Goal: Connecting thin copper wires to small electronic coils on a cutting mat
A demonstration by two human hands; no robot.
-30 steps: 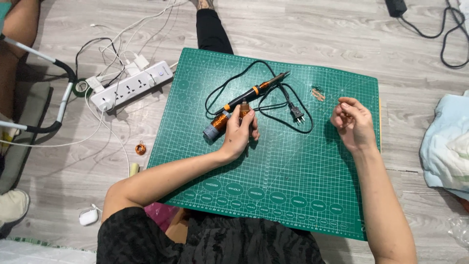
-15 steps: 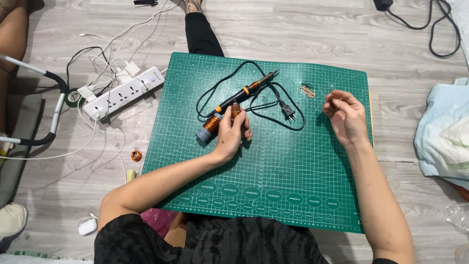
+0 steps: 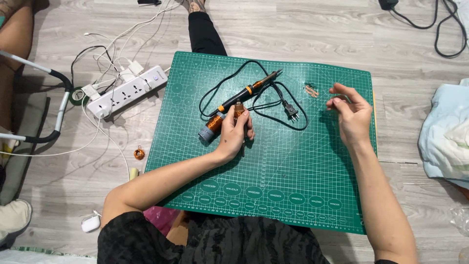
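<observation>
L hand wrapped round a copper-wire spool, grey end cap, lying on gridded green cutting mat. R hand half-curled, fingertips pinching thin wire; hard to see. Black/orange soldering iron w/ looped cord just behind spool. White power strip on wood-look floor, left.

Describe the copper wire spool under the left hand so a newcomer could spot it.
On the green cutting mat, left of centre, the left hand rests on a spool of copper wire. It has a grey end cap, unlike the black-and-orange soldering iron just above it.
</observation>
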